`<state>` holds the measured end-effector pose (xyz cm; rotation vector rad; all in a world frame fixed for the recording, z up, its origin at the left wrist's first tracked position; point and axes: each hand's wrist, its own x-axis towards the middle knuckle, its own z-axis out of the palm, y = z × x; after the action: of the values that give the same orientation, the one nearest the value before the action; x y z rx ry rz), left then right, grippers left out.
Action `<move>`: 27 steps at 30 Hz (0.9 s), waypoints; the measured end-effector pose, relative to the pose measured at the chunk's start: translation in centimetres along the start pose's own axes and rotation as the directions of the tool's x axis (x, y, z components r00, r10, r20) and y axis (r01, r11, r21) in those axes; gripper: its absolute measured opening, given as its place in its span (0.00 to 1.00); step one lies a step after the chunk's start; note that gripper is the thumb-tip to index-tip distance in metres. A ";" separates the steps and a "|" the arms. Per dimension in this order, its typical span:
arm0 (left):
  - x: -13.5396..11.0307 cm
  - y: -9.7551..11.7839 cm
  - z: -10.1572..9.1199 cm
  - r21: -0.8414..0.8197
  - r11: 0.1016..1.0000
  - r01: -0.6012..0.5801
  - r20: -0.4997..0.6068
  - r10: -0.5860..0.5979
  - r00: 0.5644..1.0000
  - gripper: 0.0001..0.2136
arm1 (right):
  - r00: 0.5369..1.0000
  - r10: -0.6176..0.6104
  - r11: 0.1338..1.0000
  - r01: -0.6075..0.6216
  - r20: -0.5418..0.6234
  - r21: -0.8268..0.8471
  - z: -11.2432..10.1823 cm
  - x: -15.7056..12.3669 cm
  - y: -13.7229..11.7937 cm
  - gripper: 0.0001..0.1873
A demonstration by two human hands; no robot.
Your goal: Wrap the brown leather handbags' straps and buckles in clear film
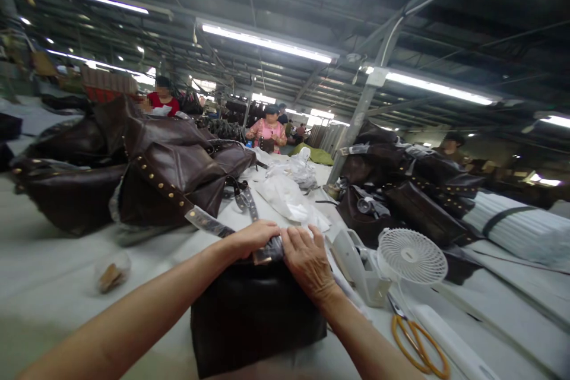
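A dark brown leather bag (258, 320) stands on the table right in front of me. At its top edge lies a plastic-wrapped strap (275, 248) with a brass-coloured end. My left hand (258, 236) is closed on this strap from the left, its fingertips turned away from me and partly hidden. From the right, my right hand (309, 258) curls over the same wrapped part, its fingers bent down on the far side. The two hands nearly touch.
Studded brown bags (173, 172) are heaped at left; more bags (414, 208) lie at right. White wrapping (285, 196) covers the table's middle. Close on the right are a white fan (412, 255), a tape dispenser (363, 267) and orange-handled scissors (416, 338). People work farther back.
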<state>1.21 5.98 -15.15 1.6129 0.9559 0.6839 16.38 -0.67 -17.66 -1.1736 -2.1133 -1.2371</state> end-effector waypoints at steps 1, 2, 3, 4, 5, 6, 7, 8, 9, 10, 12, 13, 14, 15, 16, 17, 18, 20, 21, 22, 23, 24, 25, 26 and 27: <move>0.0 0.0 0.1 0.022 1.000 -0.009 0.010 0.009 1.000 0.09 | 1.000 0.015 1.000 -0.015 0.027 0.009 0.3 0.3 -0.1 0.11; 0.1 0.1 0.1 0.047 0.999 -0.022 0.017 0.021 1.000 0.09 | 0.997 0.031 0.999 -0.032 0.068 0.023 0.5 0.6 -0.1 0.11; 0.2 0.3 0.1 0.074 0.996 -0.040 0.019 0.038 0.999 0.10 | 0.991 0.054 0.998 -0.059 0.119 0.039 0.6 1.0 0.0 0.11; 0.3 0.6 0.0 0.101 0.993 -0.063 0.017 0.061 0.998 0.11 | 0.980 0.077 0.994 -0.090 0.183 0.059 0.5 1.4 0.3 0.11; 0.4 0.9 -0.1 0.128 0.988 -0.091 0.011 0.090 0.996 0.12 | 0.961 0.102 0.989 -0.126 0.258 0.080 0.2 1.9 0.6 0.13; 0.5 1.4 -0.3 0.155 0.981 -0.120 -0.002 0.122 0.992 0.13 | 0.935 0.122 0.981 -0.164 0.334 0.101 -0.2 2.2 0.9 0.16; 0.4 1.9 -0.6 0.180 0.972 -0.148 -0.024 0.155 0.988 0.13 | 0.904 0.130 0.973 -0.196 0.408 0.124 -0.7 2.5 1.4 0.21; 0.2 2.4 -1.1 0.199 0.965 -0.170 -0.056 0.184 0.981 0.14 | 0.870 0.125 0.964 -0.220 0.477 0.149 -1.2 2.7 1.8 0.28; -0.3 3.0 -1.7 0.221 0.957 -0.187 -0.088 0.210 0.974 0.16 | 0.836 0.116 0.955 -0.243 0.536 0.173 -1.8 2.8 2.2 0.33; -1.1 3.4 -2.3 0.252 0.947 -0.200 -0.108 0.233 0.967 0.19 | 0.803 0.106 0.945 -0.264 0.586 0.191 -2.4 2.8 2.6 0.35; -3.4 3.9 -3.8 0.348 0.914 -0.211 -0.097 0.259 0.961 0.23 | 0.744 0.110 0.925 -0.319 0.659 0.205 -3.3 2.6 3.0 0.31; -4.8 3.8 -4.5 0.415 0.886 -0.208 -0.064 0.257 0.964 0.24 | 0.719 0.128 0.916 -0.350 0.683 0.196 -3.7 2.5 3.1 0.26; -6.3 3.4 -5.1 0.479 0.856 -0.194 -0.044 0.244 0.969 0.25 | 0.700 0.154 0.908 -0.379 0.697 0.180 -3.9 2.3 3.1 0.21; -7.8 2.8 -5.5 0.531 0.828 -0.181 -0.044 0.241 0.970 0.27 | 0.692 0.178 0.902 -0.399 0.700 0.164 -4.1 2.2 3.0 0.15; -9.3 1.8 -5.8 0.568 0.807 -0.163 -0.076 0.248 0.966 0.30 | 0.691 0.200 0.898 -0.412 0.695 0.152 -4.1 2.2 2.8 0.11; -10.5 0.7 -5.9 0.598 0.790 -0.137 -0.123 0.259 0.958 0.33 | 0.696 0.216 0.895 -0.421 0.685 0.145 -4.1 2.2 2.7 0.09; -11.5 -0.5 -5.9 0.613 0.782 -0.111 -0.167 0.265 0.950 0.35 | 0.701 0.225 0.893 -0.426 0.676 0.145 -4.1 2.3 2.6 0.07; -12.7 -3.0 -5.6 0.595 0.799 -0.088 -0.234 0.276 0.932 0.35 | 0.707 0.222 0.887 -0.433 0.671 0.163 -4.0 2.5 2.4 0.06; -12.9 -4.0 -5.3 0.572 0.815 -0.088 -0.276 0.292 0.916 0.35 | 0.711 0.213 0.887 -0.428 0.670 0.173 -3.9 2.6 2.4 0.06; -13.0 -4.9 -5.0 0.546 0.833 -0.094 -0.317 0.309 0.896 0.34 | 0.719 0.199 0.893 -0.413 0.666 0.180 -3.9 2.7 2.4 0.06; -12.9 -5.6 -4.7 0.522 0.846 -0.104 -0.358 0.328 0.874 0.34 | 0.732 0.180 0.903 -0.388 0.657 0.184 -3.9 2.7 2.4 0.06; -12.7 -6.0 -4.5 0.503 0.856 -0.115 -0.391 0.344 0.854 0.33 | 0.748 0.160 0.917 -0.354 0.645 0.183 -4.0 2.7 2.5 0.07; -12.4 -6.3 -4.3 0.490 0.863 -0.126 -0.409 0.355 0.840 0.32 | 0.767 0.134 0.933 -0.311 0.628 0.180 -4.0 2.5 2.6 0.08; -12.2 -6.4 -4.1 0.479 0.867 -0.137 -0.417 0.363 0.833 0.30 | 0.787 0.103 0.948 -0.264 0.609 0.180 -4.1 2.3 2.7 0.09; -12.0 -6.4 -4.0 0.470 0.870 -0.146 -0.420 0.366 0.830 0.29 | 0.806 0.070 0.956 -0.222 0.588 0.190 -4.2 2.1 2.9 0.09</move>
<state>-9.76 -1.72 -19.85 2.0241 1.3381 1.1945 17.36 -2.60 -12.63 -1.7118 -2.4368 -0.5453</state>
